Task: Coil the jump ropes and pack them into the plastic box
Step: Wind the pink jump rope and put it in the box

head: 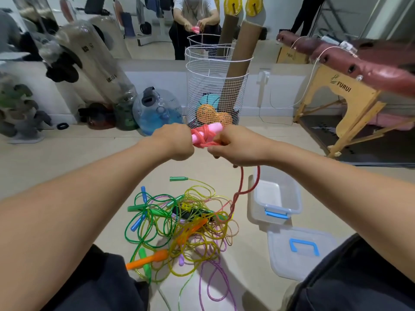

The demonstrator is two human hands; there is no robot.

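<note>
My left hand grips the pink handles of a red jump rope, with red cord wound around them. My right hand pinches the red cord beside the handles; the loose end hangs down to the floor. Below lies a tangled pile of jump ropes in green, yellow, purple and orange, with several handles. The clear plastic box with blue latches stands open on the floor to the right. Its lid with a blue handle lies nearer to me.
A white wire basket with cardboard tubes and balls stands ahead against a mirror wall. A wooden folding table is at the right. Bags and a blue water jug line the left wall. My knees frame the bottom.
</note>
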